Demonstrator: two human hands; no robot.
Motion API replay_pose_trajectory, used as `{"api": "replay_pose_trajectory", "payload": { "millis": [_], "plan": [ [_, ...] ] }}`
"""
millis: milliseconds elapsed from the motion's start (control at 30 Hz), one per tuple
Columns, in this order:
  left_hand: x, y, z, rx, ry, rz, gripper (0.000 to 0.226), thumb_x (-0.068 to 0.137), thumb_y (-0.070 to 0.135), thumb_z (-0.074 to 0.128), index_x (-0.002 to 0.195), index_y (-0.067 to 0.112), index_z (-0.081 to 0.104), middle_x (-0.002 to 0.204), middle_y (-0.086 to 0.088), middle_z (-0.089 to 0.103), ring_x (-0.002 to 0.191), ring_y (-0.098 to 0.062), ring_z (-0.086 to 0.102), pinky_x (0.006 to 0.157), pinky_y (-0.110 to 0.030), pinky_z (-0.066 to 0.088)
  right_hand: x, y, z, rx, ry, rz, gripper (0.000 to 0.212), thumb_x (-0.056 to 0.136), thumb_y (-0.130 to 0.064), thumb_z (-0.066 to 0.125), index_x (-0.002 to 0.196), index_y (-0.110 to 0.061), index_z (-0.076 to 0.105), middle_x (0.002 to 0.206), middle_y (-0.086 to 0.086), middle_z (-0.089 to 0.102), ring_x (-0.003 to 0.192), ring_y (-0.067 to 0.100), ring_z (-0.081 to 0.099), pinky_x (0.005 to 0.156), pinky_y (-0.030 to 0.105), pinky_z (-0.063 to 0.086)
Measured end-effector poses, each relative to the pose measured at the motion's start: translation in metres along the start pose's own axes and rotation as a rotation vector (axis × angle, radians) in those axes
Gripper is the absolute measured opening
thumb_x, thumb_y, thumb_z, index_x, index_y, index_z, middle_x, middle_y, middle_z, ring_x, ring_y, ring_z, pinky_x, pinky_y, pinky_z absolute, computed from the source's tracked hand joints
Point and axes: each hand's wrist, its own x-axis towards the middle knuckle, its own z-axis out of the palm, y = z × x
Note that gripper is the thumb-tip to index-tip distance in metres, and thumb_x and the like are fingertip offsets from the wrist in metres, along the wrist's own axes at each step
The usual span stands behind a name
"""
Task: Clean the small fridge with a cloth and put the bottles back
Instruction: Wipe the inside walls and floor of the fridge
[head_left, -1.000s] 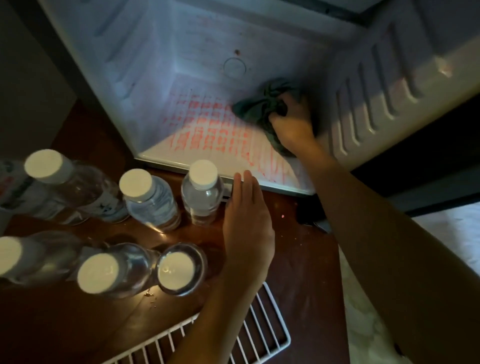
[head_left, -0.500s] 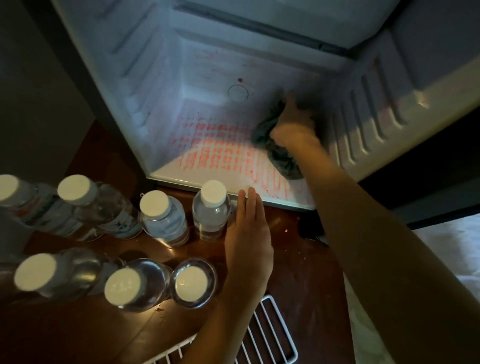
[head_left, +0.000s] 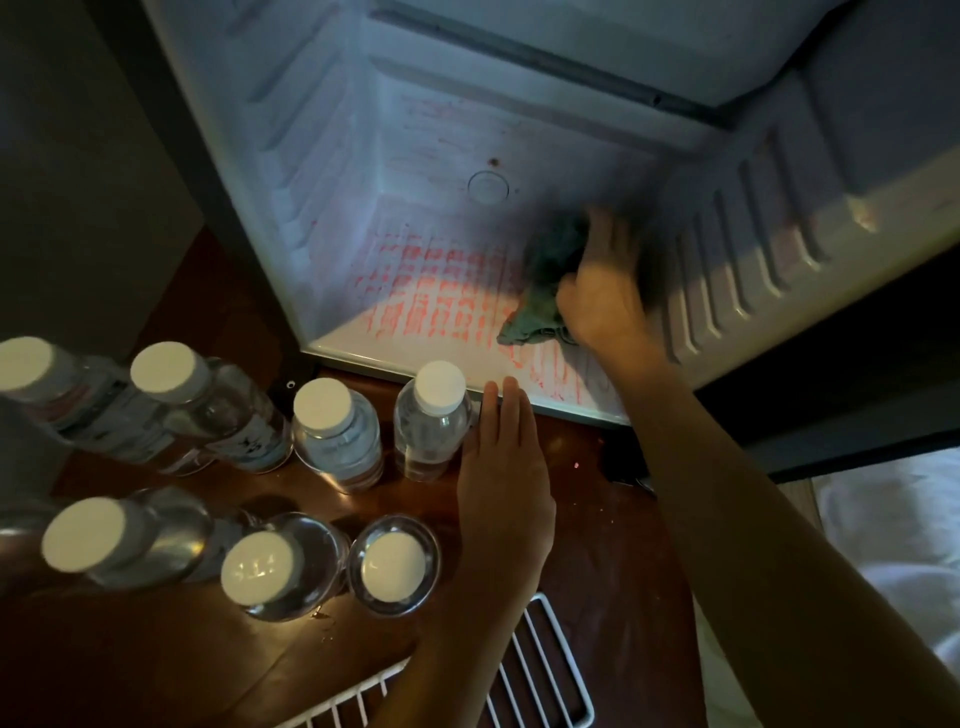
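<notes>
**While the cloth (head_left: 543, 296) lies on the fridge (head_left: 441, 150) floor, the bottles (head_left: 431, 421) stand outside**

Where the open fridge's white floor meets its ribbed right wall, the right hand (head_left: 605, 299) lies over the dark green cloth and holds it down on that floor. The cloth is bunched, with one corner poking out toward the front edge. Blur hides the right hand's fingers, so it cannot be told whether they curl round the cloth or lie flat on it. Rows of reddish marks (head_left: 436, 291) cover the floor to the left of the cloth, up to the left wall.

The left hand (head_left: 504, 467) rests palm down on the dark wooden bench (head_left: 628, 566) in front of the fridge. Its fingers are straight and pressed together, and their tips reach the fridge's front lip.

Seven clear bottles with white caps stand upright on the bench, all outside the fridge: four in a row nearer the fridge, three in a row nearer the person. The nearest bottle stands just beside the left hand's fingers. A white wire rack (head_left: 540, 670) lies flat on the bench at the bottom edge, under the left forearm.
</notes>
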Motion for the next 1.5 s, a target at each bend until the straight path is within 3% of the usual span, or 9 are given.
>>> {"api": "replay_pose_trajectory", "payload": {
  "millis": [133,233,333,500,700,800,1100,1300,1500],
  "plan": [
    [0.0,0.0,0.001,-0.031,-0.014,-0.019,0.085,0.086,0.004,0.05,0.156,0.004,0.003,0.165,-0.01,0.0,0.152,-0.025,-0.006,0.121,-0.04,0.022,0.007,-0.002,-0.001,0.102,-0.159,0.109,0.049,0.093,-0.037,0.054,0.139,-0.023,0.044,0.15,0.009,0.032,0.136,0.04,0.031,0.11,0.054,0.036],
    [0.0,0.002,-0.003,-0.038,-0.028,-0.023,0.086,0.088,0.005,0.048,0.156,0.005,-0.005,0.165,-0.009,-0.008,0.151,-0.023,-0.013,0.122,-0.039,0.018,-0.006,-0.001,0.001,0.055,-0.264,0.16,0.094,0.071,-0.069,0.069,0.143,-0.026,0.027,0.15,0.011,0.026,0.137,0.041,0.026,0.11,0.053,0.035],
    [-0.001,0.003,-0.001,-0.047,-0.018,-0.035,0.087,0.086,0.005,0.054,0.156,0.003,0.003,0.165,-0.01,0.001,0.152,-0.025,-0.005,0.121,-0.04,0.023,-0.021,0.016,0.005,0.211,-0.125,0.134,0.09,0.075,-0.036,0.082,0.146,-0.02,0.028,0.147,0.012,0.036,0.135,0.034,0.038,0.109,0.047,0.041],
    [-0.001,0.002,0.006,-0.012,0.011,-0.028,0.089,0.08,0.008,0.063,0.155,0.001,0.014,0.164,-0.012,0.012,0.152,-0.028,0.005,0.118,-0.042,0.029,-0.034,0.025,0.001,0.548,0.003,0.226,0.071,0.087,-0.007,0.072,0.147,-0.013,0.035,0.137,0.007,0.054,0.121,0.014,0.051,0.086,0.01,0.038],
    [0.001,0.002,0.008,0.008,0.029,-0.034,0.083,0.08,0.007,0.057,0.154,0.0,0.02,0.163,-0.013,0.016,0.152,-0.029,0.01,0.116,-0.042,0.033,-0.052,0.032,0.005,0.547,-0.094,0.273,0.057,0.088,-0.007,0.07,0.14,-0.008,0.046,0.135,0.011,0.056,0.123,0.023,0.055,0.103,0.039,0.049],
    [0.002,0.003,0.007,0.014,0.057,-0.035,0.076,0.076,0.006,0.056,0.149,0.001,0.036,0.16,-0.014,0.027,0.15,-0.031,0.02,0.112,-0.044,0.038,-0.086,0.033,-0.002,0.438,-0.156,0.18,0.046,0.087,-0.001,0.069,0.128,-0.007,0.05,0.127,0.009,0.056,0.117,0.021,0.056,0.091,0.02,0.05],
    [0.009,-0.001,0.002,0.04,-0.018,-0.018,0.076,0.084,0.006,0.05,0.154,0.002,0.02,0.163,-0.011,0.016,0.153,-0.025,0.005,0.113,-0.035,0.034,-0.042,0.025,0.01,0.068,-0.137,0.063,0.063,0.092,-0.013,0.065,0.147,-0.004,0.037,0.146,0.021,0.039,0.133,0.038,0.036,0.112,0.038,0.027],
    [0.005,0.001,0.0,-0.033,0.04,-0.056,0.075,0.079,0.001,0.059,0.149,0.004,0.035,0.158,-0.013,0.029,0.151,-0.026,0.017,0.104,-0.033,0.044,-0.105,0.033,0.005,0.127,-0.115,-0.054,0.067,0.082,-0.005,0.074,0.142,-0.01,0.045,0.135,0.011,0.049,0.125,0.028,0.044,0.107,0.043,0.042],
    [0.005,-0.001,0.009,-0.006,0.055,-0.042,0.082,0.083,0.006,0.06,0.155,0.004,0.02,0.163,-0.013,0.013,0.153,-0.025,0.006,0.116,-0.027,0.01,-0.049,0.027,0.016,-0.018,-0.162,-0.151,0.072,0.081,-0.01,0.076,0.145,-0.015,0.044,0.143,0.012,0.044,0.128,0.032,0.039,0.109,0.039,0.037]
  ]
}}
